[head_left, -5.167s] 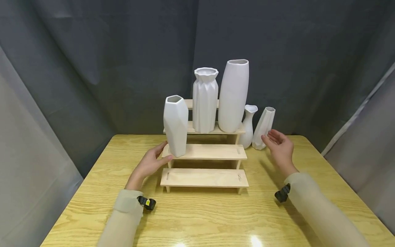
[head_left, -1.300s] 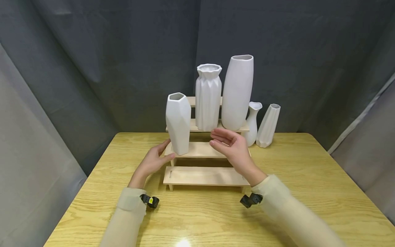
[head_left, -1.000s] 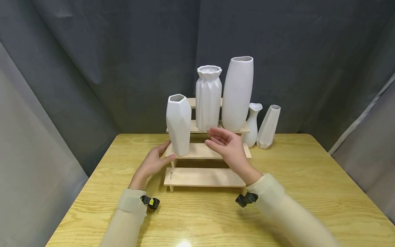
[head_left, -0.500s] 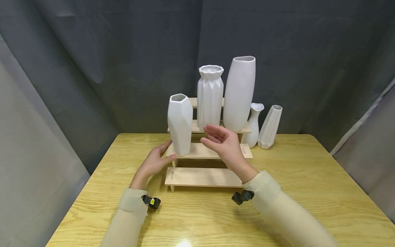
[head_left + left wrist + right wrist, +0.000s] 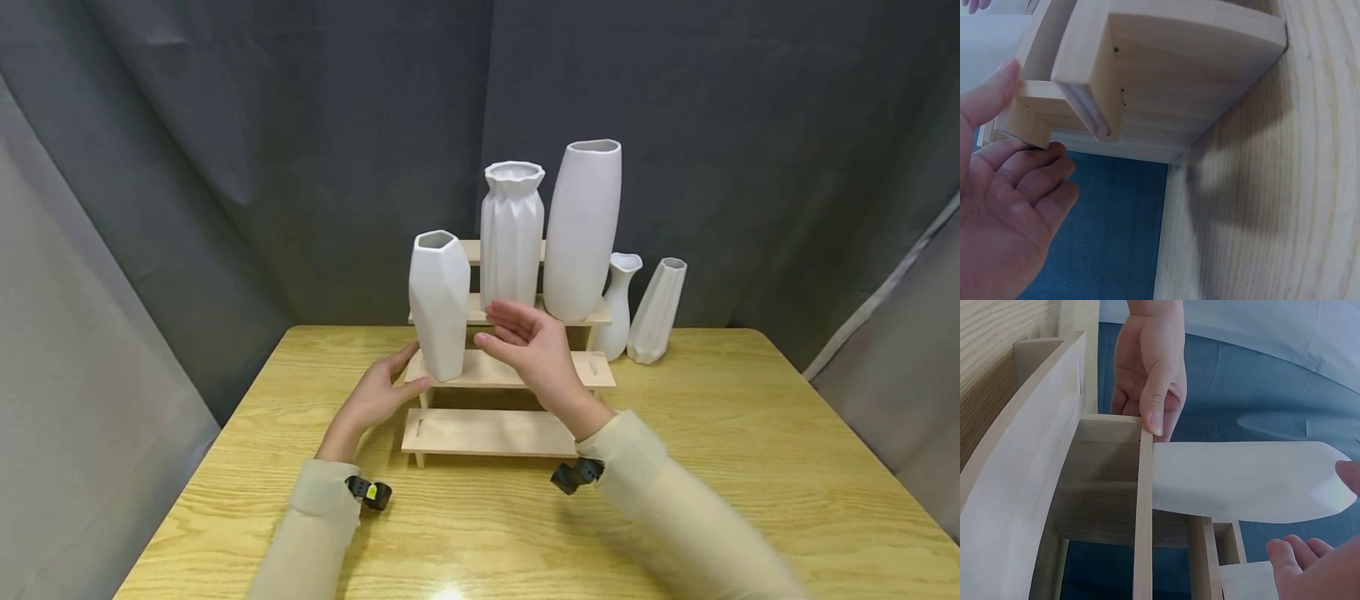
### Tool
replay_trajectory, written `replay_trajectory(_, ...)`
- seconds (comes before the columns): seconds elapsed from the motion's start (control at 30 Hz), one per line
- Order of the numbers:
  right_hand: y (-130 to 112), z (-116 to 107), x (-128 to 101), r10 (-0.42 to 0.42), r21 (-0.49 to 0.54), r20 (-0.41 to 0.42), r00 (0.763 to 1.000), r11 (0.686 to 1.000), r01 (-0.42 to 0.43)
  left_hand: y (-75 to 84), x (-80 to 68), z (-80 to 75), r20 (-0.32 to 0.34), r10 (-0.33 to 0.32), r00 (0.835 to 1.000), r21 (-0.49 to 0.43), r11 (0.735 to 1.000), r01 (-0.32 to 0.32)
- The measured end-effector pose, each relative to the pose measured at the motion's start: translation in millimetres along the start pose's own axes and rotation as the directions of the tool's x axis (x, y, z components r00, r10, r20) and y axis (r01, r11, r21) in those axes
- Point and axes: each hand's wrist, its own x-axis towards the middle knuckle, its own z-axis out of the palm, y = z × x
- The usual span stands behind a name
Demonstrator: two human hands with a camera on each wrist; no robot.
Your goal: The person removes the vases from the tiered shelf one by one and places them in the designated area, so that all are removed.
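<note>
My left hand (image 5: 375,396) grips the left end of the stepped wooden display stand (image 5: 487,432) at its second shelf from the bottom. The right wrist view shows its thumb (image 5: 1155,419) on the shelf's front edge. On that shelf, beside the thumb, stands a white faceted vase (image 5: 441,308). My right hand (image 5: 536,354) hovers in front of the stand with loosely bent fingers, holding nothing, a short gap to the right of the faceted vase. One shelf higher stand a pleated white vase (image 5: 512,237) and a tall smooth white vase (image 5: 583,225).
Right of the stand, on the wooden table (image 5: 465,533), are a small flared-neck vase (image 5: 618,312) and a tapered ribbed vase (image 5: 657,312). The stand's top shelf (image 5: 471,252) is mostly behind the vases. A dark curtain (image 5: 337,167) hangs behind the table.
My right hand has come leftward from beside the ribbed vase to in front of the stand, drawing nearer the faceted vase. The left hand keeps its grip; the vases stay in place.
</note>
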Motion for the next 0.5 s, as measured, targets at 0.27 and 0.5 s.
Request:
replay_trajectory(0.27,4.9,6.4,2.8,-0.014,-0.032,0.003,1.0,0.999,0.014,-2.5,-0.4,1.3,-0.001,-0.002,1.0,0.006,1.0,0.002)
replay_trajectory(0.5,4.8,11.8,6.4,-0.01,-0.063,-0.002,1.0,0.998,0.009,-2.2,1.3,1.1,-0.011,0.0,1.0,0.005,1.0,0.001)
